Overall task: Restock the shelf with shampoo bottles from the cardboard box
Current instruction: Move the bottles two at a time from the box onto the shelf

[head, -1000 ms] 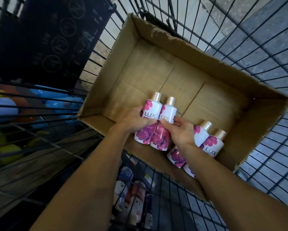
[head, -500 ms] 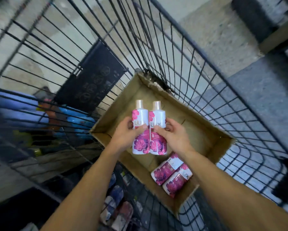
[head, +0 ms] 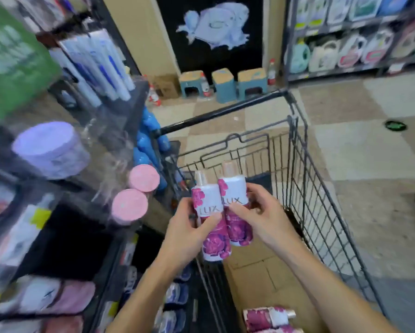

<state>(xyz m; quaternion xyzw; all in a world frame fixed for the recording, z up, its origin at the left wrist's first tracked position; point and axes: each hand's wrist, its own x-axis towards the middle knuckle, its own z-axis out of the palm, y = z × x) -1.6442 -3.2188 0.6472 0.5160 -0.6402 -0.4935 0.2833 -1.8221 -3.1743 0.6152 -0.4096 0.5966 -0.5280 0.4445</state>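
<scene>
Two white and pink shampoo bottles with gold caps are held upright side by side above the cart. My left hand (head: 186,233) grips the left bottle (head: 210,212). My right hand (head: 261,215) grips the right bottle (head: 235,200). Below them lies the cardboard box (head: 257,277) inside the wire shopping cart (head: 305,188). More shampoo bottles (head: 269,317) lie in the box near the bottom edge. The shelf (head: 76,212) stands to my left, blurred.
The shelf carries pink-lidded jars (head: 129,207), a lilac-lidded jar (head: 50,147) and white and blue tubes (head: 100,66). Three small blue stools (head: 223,85) stand by the far wall. Another shelf with detergent bottles (head: 341,49) is at the back right. Tiled floor lies right of the cart.
Both hands have lifted the two bottles out of the box and up above the cart. My view has swung up from the box to the aisle and the shelf.
</scene>
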